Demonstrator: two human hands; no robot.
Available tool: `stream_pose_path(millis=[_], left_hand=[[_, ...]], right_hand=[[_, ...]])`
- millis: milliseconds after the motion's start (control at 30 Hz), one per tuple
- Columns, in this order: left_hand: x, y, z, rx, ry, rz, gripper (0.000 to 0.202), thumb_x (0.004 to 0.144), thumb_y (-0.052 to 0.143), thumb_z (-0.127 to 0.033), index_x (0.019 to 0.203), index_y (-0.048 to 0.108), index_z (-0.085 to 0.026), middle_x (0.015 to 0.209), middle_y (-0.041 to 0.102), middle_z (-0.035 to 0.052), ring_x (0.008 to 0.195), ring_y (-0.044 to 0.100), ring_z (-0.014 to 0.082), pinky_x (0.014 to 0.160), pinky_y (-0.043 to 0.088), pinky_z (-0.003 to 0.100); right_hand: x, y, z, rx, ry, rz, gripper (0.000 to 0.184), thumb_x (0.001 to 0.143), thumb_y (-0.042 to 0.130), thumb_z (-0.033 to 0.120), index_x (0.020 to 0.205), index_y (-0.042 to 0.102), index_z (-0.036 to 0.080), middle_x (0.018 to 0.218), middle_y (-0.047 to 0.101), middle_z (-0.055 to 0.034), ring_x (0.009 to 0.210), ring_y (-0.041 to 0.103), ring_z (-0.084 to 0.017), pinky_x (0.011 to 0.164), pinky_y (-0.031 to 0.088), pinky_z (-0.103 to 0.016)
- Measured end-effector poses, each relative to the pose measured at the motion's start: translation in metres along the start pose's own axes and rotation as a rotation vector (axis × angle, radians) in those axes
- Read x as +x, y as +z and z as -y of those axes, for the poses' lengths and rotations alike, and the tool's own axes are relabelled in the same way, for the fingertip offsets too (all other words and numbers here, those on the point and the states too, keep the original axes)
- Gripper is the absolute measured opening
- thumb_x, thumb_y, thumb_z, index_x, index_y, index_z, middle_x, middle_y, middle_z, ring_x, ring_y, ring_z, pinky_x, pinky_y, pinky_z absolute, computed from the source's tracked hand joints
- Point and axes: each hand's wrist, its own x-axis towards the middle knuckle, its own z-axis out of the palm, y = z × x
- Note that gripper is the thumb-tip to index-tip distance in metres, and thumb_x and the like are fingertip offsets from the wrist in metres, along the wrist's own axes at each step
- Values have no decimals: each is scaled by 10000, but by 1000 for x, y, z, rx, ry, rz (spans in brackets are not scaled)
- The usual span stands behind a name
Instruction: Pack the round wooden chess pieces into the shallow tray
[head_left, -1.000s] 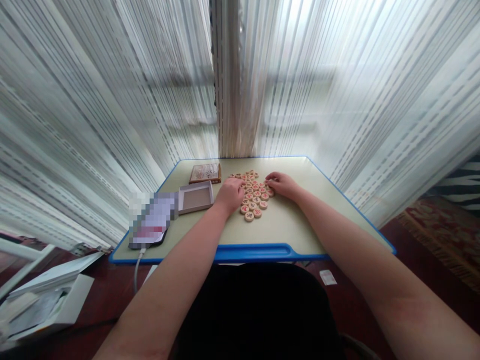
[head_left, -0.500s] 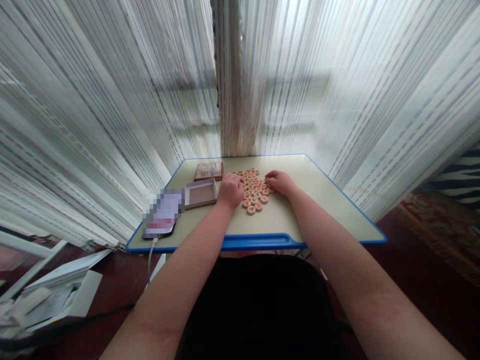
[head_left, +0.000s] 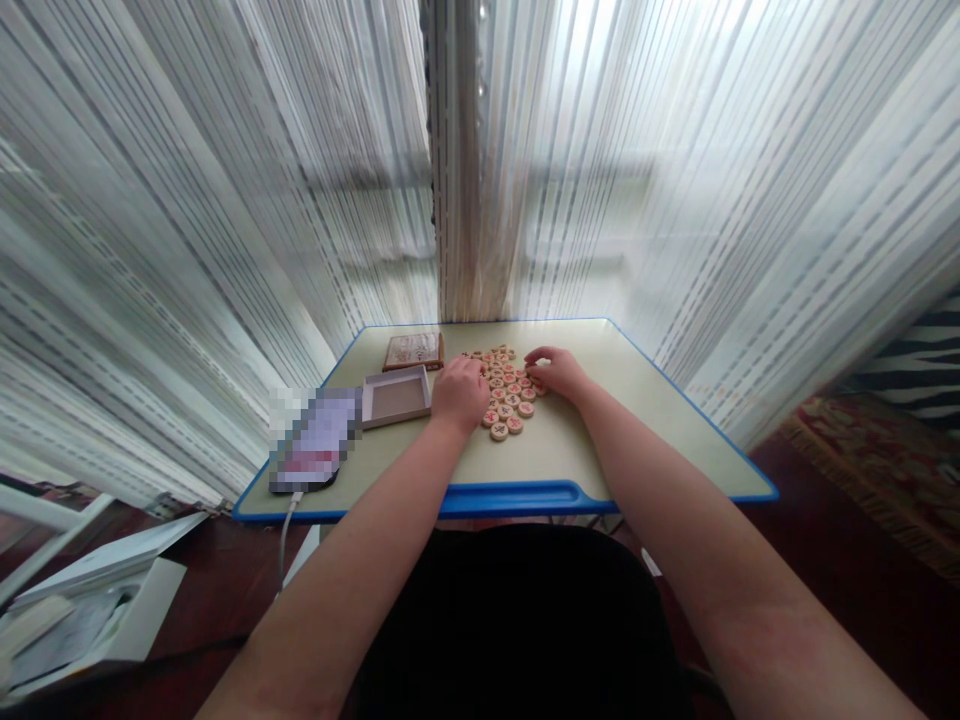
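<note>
Xiangqi pieces [head_left: 507, 398], round and pale wood with red or dark characters, lie face up in a loose cluster on the table. My left hand [head_left: 460, 392] rests against the cluster's left edge, back up, fingers loosely bent and covering some pieces; their tips are partly hidden. On the right edge, my right hand [head_left: 559, 372] arches with its fingers apart from the thumb, the fingertips touching the outer pieces. No piece is seen lifted in either hand. Left of my left hand sits a shallow open box [head_left: 396, 398] with a bare bottom.
Behind the open box lies a brown patterned box lid [head_left: 414, 350]. A blurred-out phone [head_left: 315, 440] with a white cable [head_left: 283, 540] is at the table's left. The table [head_left: 652, 430] has a raised blue rim. Striped curtains [head_left: 360, 150] hang behind; a white box [head_left: 142, 610] stands on the floor.
The view has tilted slightly, so the table sits lower in the picture. My left hand has flattened a little over the pieces; my right hand stays at the cluster's right edge.
</note>
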Motion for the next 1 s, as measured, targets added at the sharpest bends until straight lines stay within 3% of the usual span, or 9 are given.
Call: stream_pose_path(millis=[167, 267, 400, 567, 700, 867, 1000], left_hand=[[-2, -7, -3, 54, -145, 3, 248, 789, 447, -174, 937, 645, -148, 1021, 651, 142, 1050, 532, 281, 912, 417, 426], [-4, -10, -4, 108, -234, 6, 244, 791, 462, -207, 946, 643, -156, 1042, 642, 157, 1054, 520, 315, 876, 421, 464], [-5, -9, -5, 144, -242, 22, 239, 782, 480, -219, 962, 631, -170, 1062, 628, 154, 1055, 520, 313, 853, 436, 451], [-3, -7, -5, 152, -302, 88, 292, 776, 500, -228, 1037, 602, -147, 1123, 586, 199, 1061, 534, 339, 840, 448, 462], [-2, -9, -5, 145, -305, 172, 296, 794, 467, -223, 1044, 600, -136, 1083, 600, 187, 947, 603, 315, 783, 474, 428], [-2, -13, -6, 148, -277, 84, 231, 802, 455, -194, 960, 620, -158, 1051, 624, 159, 994, 585, 308, 798, 478, 404], [-1, -16, -5, 178, -423, 134, 293, 814, 446, -192, 1072, 577, -144, 1122, 586, 200, 969, 611, 334, 789, 482, 440]], right_hand=[[-1, -1, 3, 194, 20, -25, 229, 676, 659, 205, 901, 696, 183, 882, 697, -29, 839, 610, -155, 744, 492, -264], [-1, -1, 6, 370, 81, -3, 290, 679, 671, 246, 959, 676, 169, 889, 696, -48, 758, 607, -141, 649, 490, -250], [-1, -2, 8, 470, 120, 3, 286, 667, 682, 240, 940, 670, 156, 903, 697, -56, 649, 583, -103, 593, 473, -229], [3, -1, 4, 237, 95, -56, 202, 676, 663, 193, 872, 691, 152, 820, 696, -46, 667, 594, -128, 633, 481, -253], [7, -2, -2, 30, 35, -104, 269, 705, 630, 174, 966, 689, 156, 898, 704, -54, 782, 618, -148, 744, 482, -272], [8, -1, -2, -112, 32, -65, 228, 763, 592, 190, 962, 700, 165, 937, 701, -72, 849, 622, -173, 802, 465, -288], [4, 2, 8, -195, -65, -77, 221, 796, 556, 196, 945, 719, 184, 1030, 671, -87, 931, 602, -185, 880, 425, -298]])
